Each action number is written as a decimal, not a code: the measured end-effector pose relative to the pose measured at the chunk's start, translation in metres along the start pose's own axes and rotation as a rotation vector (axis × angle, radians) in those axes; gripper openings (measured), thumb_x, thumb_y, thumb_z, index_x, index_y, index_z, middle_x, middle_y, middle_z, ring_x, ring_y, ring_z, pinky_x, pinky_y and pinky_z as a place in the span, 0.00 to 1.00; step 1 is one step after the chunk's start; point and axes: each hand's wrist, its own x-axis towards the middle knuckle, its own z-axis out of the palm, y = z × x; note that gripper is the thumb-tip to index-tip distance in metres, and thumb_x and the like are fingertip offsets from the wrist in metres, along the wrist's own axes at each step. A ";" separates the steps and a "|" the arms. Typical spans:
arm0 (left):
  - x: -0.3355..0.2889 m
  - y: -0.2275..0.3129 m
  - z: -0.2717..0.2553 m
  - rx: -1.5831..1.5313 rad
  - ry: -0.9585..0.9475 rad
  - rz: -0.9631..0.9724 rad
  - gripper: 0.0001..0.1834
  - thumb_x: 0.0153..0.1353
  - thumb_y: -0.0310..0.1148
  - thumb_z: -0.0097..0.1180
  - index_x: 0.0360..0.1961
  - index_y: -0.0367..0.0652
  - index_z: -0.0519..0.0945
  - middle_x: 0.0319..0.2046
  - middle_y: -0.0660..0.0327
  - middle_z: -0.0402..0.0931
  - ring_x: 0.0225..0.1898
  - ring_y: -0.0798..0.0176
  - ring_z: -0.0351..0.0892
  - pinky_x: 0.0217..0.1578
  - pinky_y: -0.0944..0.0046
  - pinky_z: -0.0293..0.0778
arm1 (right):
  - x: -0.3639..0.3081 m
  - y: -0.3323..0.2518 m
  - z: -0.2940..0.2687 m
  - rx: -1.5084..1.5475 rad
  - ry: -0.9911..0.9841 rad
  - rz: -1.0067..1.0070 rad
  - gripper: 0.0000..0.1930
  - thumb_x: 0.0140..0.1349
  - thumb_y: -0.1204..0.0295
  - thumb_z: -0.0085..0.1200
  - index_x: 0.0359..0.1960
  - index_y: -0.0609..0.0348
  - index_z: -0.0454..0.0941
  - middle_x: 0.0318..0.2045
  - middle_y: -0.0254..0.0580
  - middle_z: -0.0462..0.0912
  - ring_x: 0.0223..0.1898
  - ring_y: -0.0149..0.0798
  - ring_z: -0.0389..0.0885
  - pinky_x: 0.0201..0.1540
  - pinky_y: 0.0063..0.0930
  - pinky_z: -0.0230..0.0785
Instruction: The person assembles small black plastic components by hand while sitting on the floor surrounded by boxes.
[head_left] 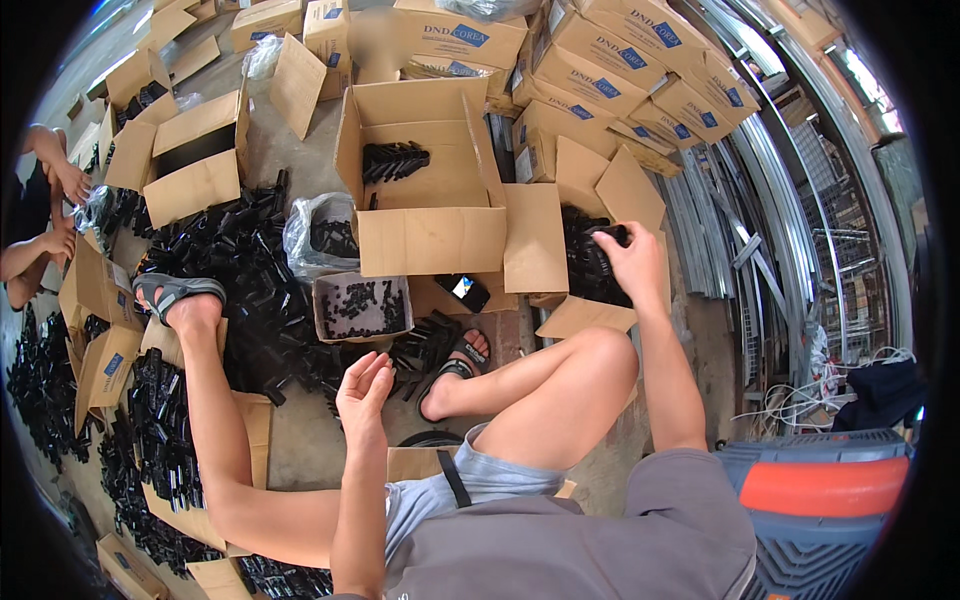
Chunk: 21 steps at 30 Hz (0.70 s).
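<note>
My right hand reaches into an open cardboard box on the right. Its thumb and fingers close on a black plastic part, above several similar parts lying in rows. My left hand hovers over my lap, fingers curled together against the thumb; whether something small is between them cannot be made out. Just beyond it stands a small tray-like box of tiny black pieces. Behind that, a larger open carton contains a short row of black parts.
Loose black parts cover the floor at left, around a clear plastic bag. A phone lies under the large carton's front. Another person's hands are at far left. Stacked cartons, metal bars and an orange-and-grey case line the right.
</note>
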 end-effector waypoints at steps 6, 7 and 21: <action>-0.002 0.012 -0.064 0.050 0.191 -0.004 0.20 0.72 0.36 0.60 0.60 0.37 0.76 0.56 0.52 0.81 0.57 0.60 0.82 0.59 0.61 0.78 | 0.012 -0.013 0.018 0.191 0.448 -0.022 0.20 0.70 0.56 0.60 0.48 0.65 0.83 0.34 0.48 0.88 0.35 0.40 0.87 0.44 0.34 0.78; 0.001 0.013 -0.069 0.048 0.212 -0.009 0.21 0.74 0.39 0.58 0.61 0.37 0.76 0.56 0.51 0.81 0.57 0.60 0.82 0.60 0.60 0.78 | 0.014 -0.013 0.014 0.231 0.427 -0.028 0.19 0.71 0.57 0.59 0.47 0.64 0.83 0.34 0.45 0.88 0.35 0.37 0.86 0.43 0.32 0.78; 0.051 -0.020 -0.140 1.104 0.498 -0.007 0.22 0.58 0.40 0.70 0.53 0.45 0.84 0.41 0.56 0.87 0.42 0.56 0.87 0.46 0.58 0.80 | -0.151 -0.169 0.073 0.674 -0.632 -0.172 0.11 0.71 0.68 0.59 0.36 0.65 0.85 0.27 0.36 0.84 0.29 0.27 0.79 0.34 0.25 0.73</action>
